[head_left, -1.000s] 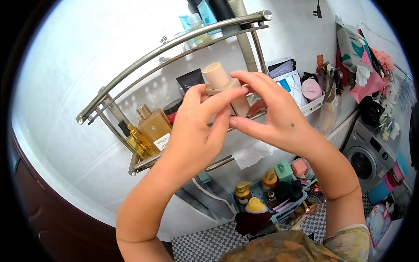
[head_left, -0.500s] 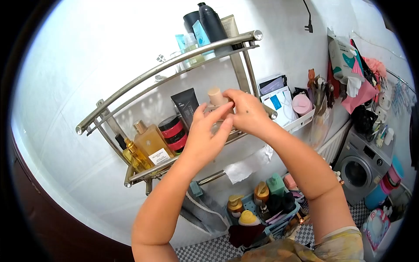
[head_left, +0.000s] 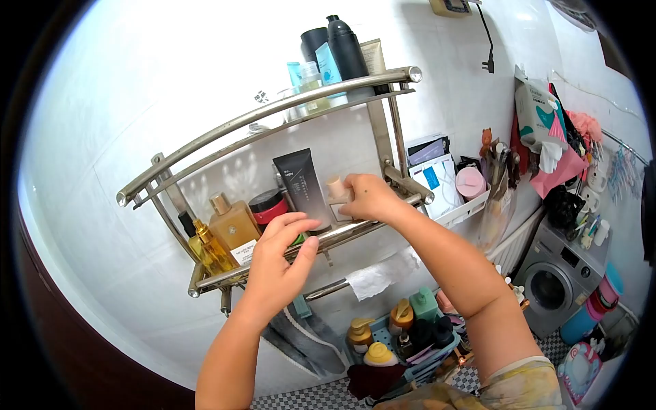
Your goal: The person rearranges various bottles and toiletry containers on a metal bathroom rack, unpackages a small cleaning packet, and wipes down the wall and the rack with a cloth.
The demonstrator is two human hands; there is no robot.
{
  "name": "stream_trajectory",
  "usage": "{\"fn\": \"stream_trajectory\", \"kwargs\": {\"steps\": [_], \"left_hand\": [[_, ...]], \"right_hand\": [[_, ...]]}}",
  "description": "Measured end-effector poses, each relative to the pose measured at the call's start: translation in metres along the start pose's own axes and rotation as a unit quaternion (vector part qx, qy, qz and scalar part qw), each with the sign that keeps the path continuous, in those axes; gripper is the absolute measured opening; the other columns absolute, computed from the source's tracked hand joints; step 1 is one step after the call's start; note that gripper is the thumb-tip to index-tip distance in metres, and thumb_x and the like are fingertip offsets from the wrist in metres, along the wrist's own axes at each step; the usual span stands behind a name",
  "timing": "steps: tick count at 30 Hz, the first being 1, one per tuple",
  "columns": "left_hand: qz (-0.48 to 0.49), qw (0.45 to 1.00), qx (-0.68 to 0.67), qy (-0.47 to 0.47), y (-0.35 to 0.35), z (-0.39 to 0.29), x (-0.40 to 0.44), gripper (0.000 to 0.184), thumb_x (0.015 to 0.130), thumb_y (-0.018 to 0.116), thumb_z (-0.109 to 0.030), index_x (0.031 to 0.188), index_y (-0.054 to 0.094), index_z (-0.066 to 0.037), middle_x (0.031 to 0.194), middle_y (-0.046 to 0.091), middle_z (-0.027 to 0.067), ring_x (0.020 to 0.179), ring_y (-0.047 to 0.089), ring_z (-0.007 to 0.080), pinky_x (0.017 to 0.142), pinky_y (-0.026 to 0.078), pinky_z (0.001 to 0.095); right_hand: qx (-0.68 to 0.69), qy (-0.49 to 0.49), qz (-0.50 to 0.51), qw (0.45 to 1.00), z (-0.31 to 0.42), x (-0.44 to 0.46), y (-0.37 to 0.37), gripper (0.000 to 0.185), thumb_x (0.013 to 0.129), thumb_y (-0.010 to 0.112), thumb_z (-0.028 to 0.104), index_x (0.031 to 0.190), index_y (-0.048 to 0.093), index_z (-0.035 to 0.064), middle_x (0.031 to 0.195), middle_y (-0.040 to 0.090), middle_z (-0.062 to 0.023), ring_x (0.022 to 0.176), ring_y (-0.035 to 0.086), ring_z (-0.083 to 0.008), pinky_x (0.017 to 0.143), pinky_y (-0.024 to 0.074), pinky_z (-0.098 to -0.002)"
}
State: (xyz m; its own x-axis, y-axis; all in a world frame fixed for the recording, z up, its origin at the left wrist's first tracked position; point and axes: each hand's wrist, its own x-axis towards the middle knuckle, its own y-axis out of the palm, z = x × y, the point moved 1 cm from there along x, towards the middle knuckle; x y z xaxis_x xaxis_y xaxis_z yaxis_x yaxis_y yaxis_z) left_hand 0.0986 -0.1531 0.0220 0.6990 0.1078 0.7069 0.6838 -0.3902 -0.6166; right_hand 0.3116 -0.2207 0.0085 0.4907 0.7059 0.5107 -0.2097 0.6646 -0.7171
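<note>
Parting now, the two hands I'm watching over the feed: a second ago both were wrapped about the beige-capped bottle (head_left: pixel 339 208), and here the left hand (head_left: pixel 277 263) has dropped away, leaving the bottle to the right hand (head_left: pixel 371 198) alone. And there's the bottle, in at the right end of the lower shelf (head_left: pixel 342 236), upright or nearly so, just beside the dark grey tube (head_left: pixel 304 188); its base is partly lost behind the rail, so I can't swear that it's fully seated. What that means for me: the hold is down to one side, and the bottle has gone from up between the palms to among the shelf's other toiletries. Look at the right hand, thumb and curled fingers pinching the bottle's side just below the cap, the forearm slanting up and leftward from the camouflage-like patterned sleeve (head_left: pixel 523 386). And the left? Nothing in its grasp, fingers spread and lightly bent, thumb well apart from them, hanging in front of the rail near the red-and-black jar (head_left: pixel 268 205); whether a fingertip brushes anything there, I can't tell. Further left, clear of both hands, stand the amber perfume bottle (head_left: pixel 232 222) and the gold spray bottle (head_left: pixel 213 251).
</note>
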Motion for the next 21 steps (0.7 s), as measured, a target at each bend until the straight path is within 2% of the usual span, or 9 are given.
{"fn": "stream_trajectory", "kwargs": {"steps": [8,10,14,16,19,21], "left_hand": [[-0.005,1.000,-0.016,-0.018,-0.009,0.008,-0.009,0.021,0.085,0.054,-0.009,0.103,0.061,-0.001,0.110,0.054,0.0118,0.101,0.054,0.0194,0.087,0.044,0.0307],[-0.005,1.000,-0.023,-0.020,-0.010,0.009,-0.010,0.021,0.086,0.053,-0.009,0.103,0.061,-0.001,0.111,0.054,0.0118,0.101,0.054,0.0190,0.087,0.045,0.0305],[0.000,0.999,-0.038,-0.014,-0.008,0.009,-0.007,0.021,0.085,0.053,-0.006,0.103,0.061,0.000,0.111,0.054,0.0116,0.100,0.054,0.0184,0.087,0.045,0.0302],[0.001,0.999,-0.042,-0.013,-0.007,0.009,-0.007,0.021,0.085,0.053,-0.006,0.104,0.060,0.000,0.111,0.053,0.0115,0.100,0.054,0.0183,0.087,0.045,0.0300],[-0.011,0.997,-0.069,-0.022,-0.006,0.010,-0.005,0.021,0.084,0.053,-0.004,0.103,0.060,0.000,0.109,0.053,0.0109,0.098,0.054,0.0178,0.086,0.045,0.0292],[-0.018,0.997,-0.068,-0.026,-0.005,0.014,-0.005,0.022,0.083,0.054,-0.004,0.104,0.060,0.000,0.103,0.053,0.0098,0.094,0.055,0.0170,0.083,0.046,0.0276]], "right_hand": [[0.010,-0.005,0.026,1.000,0.003,0.003,0.007,0.045,0.058,0.073,0.027,0.093,0.062,0.0004,0.088,0.063,-0.0196,0.086,0.061,-0.0330,0.077,0.0478,-0.0368],[0.077,0.005,0.073,0.994,0.004,0.002,0.003,0.047,0.059,0.074,0.028,0.093,0.062,-0.0007,0.087,0.064,-0.0192,0.084,0.062,-0.0311,0.076,0.0480,-0.0352],[0.107,0.001,0.093,0.990,0.004,-0.001,-0.007,0.049,0.059,0.076,0.029,0.094,0.063,-0.0023,0.087,0.065,-0.0189,0.081,0.063,-0.0286,0.075,0.0482,-0.0331],[0.080,-0.017,0.144,0.986,0.006,-0.001,-0.010,0.053,0.060,0.076,0.027,0.100,0.061,-0.0043,0.087,0.065,-0.0188,0.081,0.063,-0.0274,0.075,0.0481,-0.0316],[0.117,-0.041,0.125,0.984,0.001,-0.005,-0.010,0.058,0.063,0.075,0.027,0.107,0.058,-0.0052,0.087,0.065,-0.0179,0.081,0.063,-0.0279,0.076,0.0480,-0.0312],[0.091,-0.047,0.123,0.987,0.001,-0.007,-0.017,0.062,0.065,0.073,0.027,0.113,0.054,-0.0060,0.090,0.065,-0.0179,0.083,0.063,-0.0282,0.077,0.0479,-0.0315]]}}
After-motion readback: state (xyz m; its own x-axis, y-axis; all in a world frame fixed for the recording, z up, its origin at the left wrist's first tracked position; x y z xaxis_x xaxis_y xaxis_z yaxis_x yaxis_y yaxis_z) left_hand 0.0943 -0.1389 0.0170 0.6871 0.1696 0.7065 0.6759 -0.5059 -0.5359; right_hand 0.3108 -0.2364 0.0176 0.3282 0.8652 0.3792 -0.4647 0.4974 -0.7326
